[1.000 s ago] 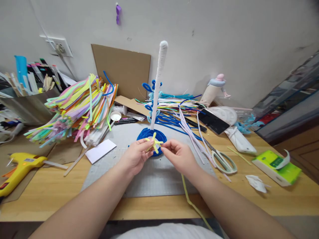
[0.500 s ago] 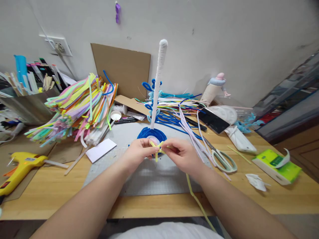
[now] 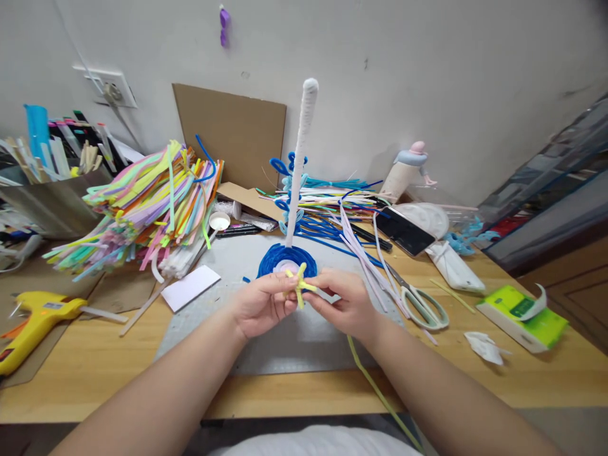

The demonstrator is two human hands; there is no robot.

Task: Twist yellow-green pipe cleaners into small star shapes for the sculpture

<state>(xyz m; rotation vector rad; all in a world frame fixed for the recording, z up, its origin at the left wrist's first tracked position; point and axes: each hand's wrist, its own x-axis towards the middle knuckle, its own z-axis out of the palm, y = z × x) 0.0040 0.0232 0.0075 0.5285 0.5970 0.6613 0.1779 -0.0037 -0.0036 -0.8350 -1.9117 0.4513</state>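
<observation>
Between my two hands is a small star-like shape of yellow pipe cleaner (image 3: 301,286), its short arms sticking out. My left hand (image 3: 263,301) pinches it from the left with thumb and fingers. From the right, my right hand (image 3: 344,297) pinches it too, fingertips close together. A long yellow pipe cleaner tail (image 3: 375,386) hangs from under my right hand past the table's front edge. Just behind the hands stands a round blue coiled base (image 3: 270,258) with a pale centre, partly hidden by them. A white wrapped stick (image 3: 300,158) rises upright at it, with blue loops behind.
A grey cutting mat (image 3: 199,342) lies under the hands. To the left are a yellow glue gun (image 3: 45,310), a white card (image 3: 190,288) and a bundle of coloured pipe cleaners (image 3: 152,202). Scissors (image 3: 425,307), a phone (image 3: 403,229) and a green tissue pack (image 3: 522,316) lie right.
The yellow shape has turned in my fingers, its arms now facing me more openly. My right hand has shifted slightly left and down; the yellow tail has moved a little.
</observation>
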